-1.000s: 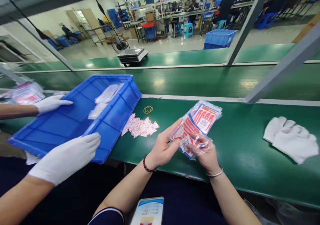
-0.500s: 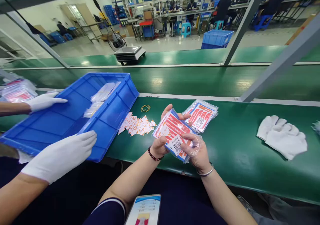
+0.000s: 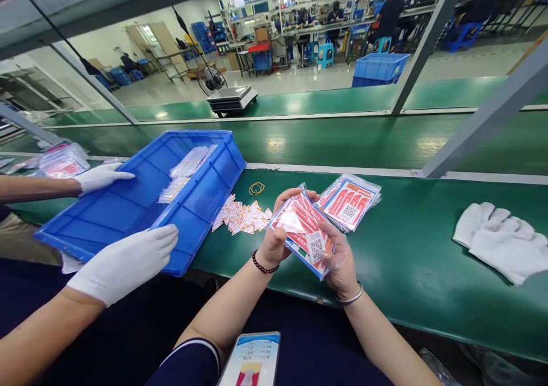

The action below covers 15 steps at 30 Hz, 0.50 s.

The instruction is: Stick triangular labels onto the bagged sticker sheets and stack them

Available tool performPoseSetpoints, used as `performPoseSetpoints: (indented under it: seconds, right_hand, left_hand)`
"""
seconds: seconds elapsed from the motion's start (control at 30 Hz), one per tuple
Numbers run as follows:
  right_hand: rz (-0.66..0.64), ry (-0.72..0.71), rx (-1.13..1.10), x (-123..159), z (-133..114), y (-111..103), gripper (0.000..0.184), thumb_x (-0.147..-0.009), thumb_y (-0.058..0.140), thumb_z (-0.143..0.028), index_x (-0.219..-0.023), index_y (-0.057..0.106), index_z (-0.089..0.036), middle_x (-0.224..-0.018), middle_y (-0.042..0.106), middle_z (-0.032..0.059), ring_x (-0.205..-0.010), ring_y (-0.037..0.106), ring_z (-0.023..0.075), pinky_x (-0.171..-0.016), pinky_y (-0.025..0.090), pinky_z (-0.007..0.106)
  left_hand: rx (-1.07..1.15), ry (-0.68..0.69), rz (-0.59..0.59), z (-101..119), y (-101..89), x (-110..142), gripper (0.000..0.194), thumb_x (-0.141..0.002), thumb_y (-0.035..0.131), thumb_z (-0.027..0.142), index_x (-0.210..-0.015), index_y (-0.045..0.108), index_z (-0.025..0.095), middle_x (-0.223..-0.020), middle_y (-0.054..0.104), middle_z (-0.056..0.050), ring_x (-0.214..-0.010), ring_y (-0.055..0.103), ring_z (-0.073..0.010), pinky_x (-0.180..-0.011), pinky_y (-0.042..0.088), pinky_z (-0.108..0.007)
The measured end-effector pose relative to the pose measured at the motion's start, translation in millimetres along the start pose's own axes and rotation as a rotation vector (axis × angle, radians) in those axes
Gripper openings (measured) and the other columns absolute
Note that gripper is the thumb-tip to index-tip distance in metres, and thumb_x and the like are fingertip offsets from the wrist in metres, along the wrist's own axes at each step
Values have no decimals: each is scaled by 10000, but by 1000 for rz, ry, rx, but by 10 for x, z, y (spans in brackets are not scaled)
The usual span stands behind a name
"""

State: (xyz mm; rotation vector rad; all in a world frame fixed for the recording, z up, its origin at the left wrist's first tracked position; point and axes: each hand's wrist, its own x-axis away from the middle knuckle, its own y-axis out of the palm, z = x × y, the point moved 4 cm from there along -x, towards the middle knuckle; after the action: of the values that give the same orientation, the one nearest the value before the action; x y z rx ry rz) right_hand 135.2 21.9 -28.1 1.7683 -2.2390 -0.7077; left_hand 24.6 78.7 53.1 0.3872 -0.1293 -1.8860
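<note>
Both my hands grip a clear plastic bag of printed sticker sheets (image 3: 305,226), red and white with a QR code, held tilted above the green work surface. My left hand (image 3: 276,240) is closed on its left side, thumb in front. On the right edge and lower corner, my right hand (image 3: 341,260) is closed too, its fingertips partly behind the plastic. Just beyond lies a stack of similar bagged sheets (image 3: 351,202). Left of my hands spreads a loose pile of small white triangular stickers (image 3: 242,214) with orange edges. Rubber bands (image 3: 257,188) lie above that pile.
At left, a co-worker's white-gloved hands (image 3: 132,260) hold a tilted blue crate (image 3: 201,214) containing bagged packs (image 3: 188,163). White gloves (image 3: 503,240) lie at right. A scale (image 3: 232,99) stands beyond the belt (image 3: 325,137). A grey post (image 3: 483,100) slants at right.
My view has shifted slightly left, so things appear farther right. My right fingers have moved from the bag's front toward its right edge. The co-worker's crate sits less far left in view.
</note>
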Motion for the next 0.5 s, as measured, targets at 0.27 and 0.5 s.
performPoseSetpoints:
  seconds: [0.27,0.5]
  right_hand:
    - [127,-40,204,-81,-210,-23,548,-568,867,-399,-1058,703,-218,-1054,725,63,-924,683,243,-861,561,386]
    - [112,-32,294,-104,-203,-28,476,-571,848,-357,-1003,715,-206,-954,734,48,-832,684,225,-799,573,382]
  left_hand:
    - [190,-110,-24,73,-110,2,757,-747,575,667,-1406,436,322,-1236,652,-61,-1198,550,-382,-981,483,-542]
    - [211,-69,-53,-49,-135,34,510,-840,552,604,-1199,598,245,-1200,660,-68,-1190,568,-330,-995,476,-470]
